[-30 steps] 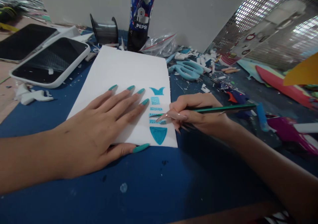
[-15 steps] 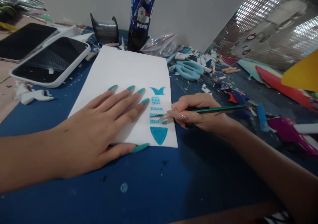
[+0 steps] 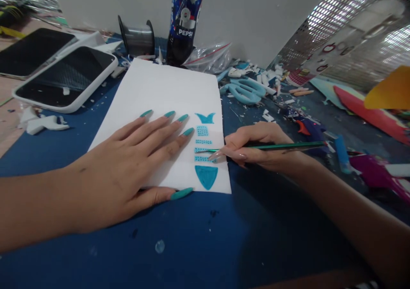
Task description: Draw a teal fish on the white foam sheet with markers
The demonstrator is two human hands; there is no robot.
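Observation:
My left hand (image 3: 137,160) lies flat on a white sheet (image 3: 173,86), fingers spread and pointing away from me. In my right hand (image 3: 256,145) is a thin green paintbrush (image 3: 285,146), pinched between thumb and fingers. Its tip touches or hovers just over a dotted blue band on the sheet; which of the two I cannot tell. Painted down the sheet's right side are a blue tail shape (image 3: 205,118), a dotted square (image 3: 202,131), several dotted bands (image 3: 203,142) and a solid blue rounded triangle (image 3: 206,177) nearest me.
Two phones (image 3: 68,77) lie at the left. Behind the sheet stand a spool (image 3: 137,39), a Pepsi bottle (image 3: 185,24) and a plastic bag (image 3: 209,58). Light blue scissors (image 3: 245,90) rest among scraps at the right, near a blue glue gun (image 3: 309,133).
The view has shifted slightly, so most things sit a little further right. The brush lies flatter, its tip still at the same dotted band. My left hand stays in place.

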